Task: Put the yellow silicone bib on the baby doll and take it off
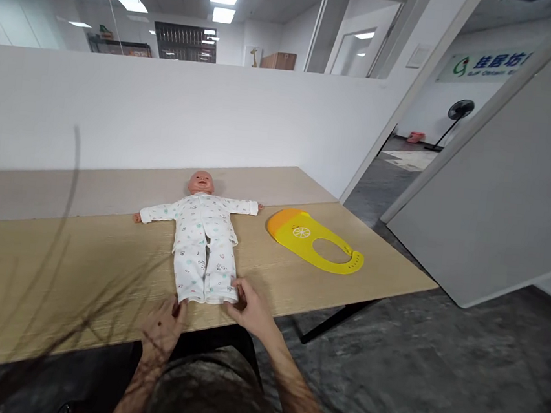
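Note:
A baby doll [202,182] lies on its back with both arms stretched out sideways. It wears a white printed top [201,215] and matching white trousers [221,269], whose legs point toward me. At the hem of the leg on the left, my left hand [161,328] pinches the cuff's outer corner between thumb and fingers. My right hand [253,311] grips the outer edge of the other cuff, thumb below and fingers at the side. The doll's feet are not visible. To the right of the doll lies a yellow silicone bib [296,241] with an orange pocket.
The wooden table [79,265] meets a low white partition [167,112] with glass above. A grey door panel [494,208] stands at the right, beside an opening with a black fan [461,109]. Dark blurred strands cross the view at the left.

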A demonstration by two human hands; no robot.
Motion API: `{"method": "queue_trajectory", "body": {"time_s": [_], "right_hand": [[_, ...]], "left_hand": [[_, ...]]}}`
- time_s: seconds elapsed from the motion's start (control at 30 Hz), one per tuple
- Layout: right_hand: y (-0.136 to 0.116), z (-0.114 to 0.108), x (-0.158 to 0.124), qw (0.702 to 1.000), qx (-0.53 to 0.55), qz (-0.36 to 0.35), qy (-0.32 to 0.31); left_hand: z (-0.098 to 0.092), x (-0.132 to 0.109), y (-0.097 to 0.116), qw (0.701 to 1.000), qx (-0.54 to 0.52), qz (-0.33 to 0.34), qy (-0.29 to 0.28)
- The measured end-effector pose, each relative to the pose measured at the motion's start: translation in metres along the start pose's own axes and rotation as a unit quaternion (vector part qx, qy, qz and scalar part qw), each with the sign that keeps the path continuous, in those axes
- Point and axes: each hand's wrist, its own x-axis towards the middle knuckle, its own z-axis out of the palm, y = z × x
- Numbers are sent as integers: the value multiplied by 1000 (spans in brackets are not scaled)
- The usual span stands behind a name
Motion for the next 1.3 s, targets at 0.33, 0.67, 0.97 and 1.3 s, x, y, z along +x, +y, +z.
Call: {"method": "queue_trajectory", "body": {"time_s": [0.33,0.67,0.97,1.3], "right_hand": [[5,9,2,997,-61,-4,49],[7,15,4,991,-112,6,70],[11,16,3,991,-114,0,66],[3,0,-9,996,49,26,72]], "left_hand": [[-2,15,9,999,40,-20,-9],[-2,12,19,993,82,53,59],[-1,18,28,980,68,172,76],[15,-18,21,971,-9,195,136]]}}
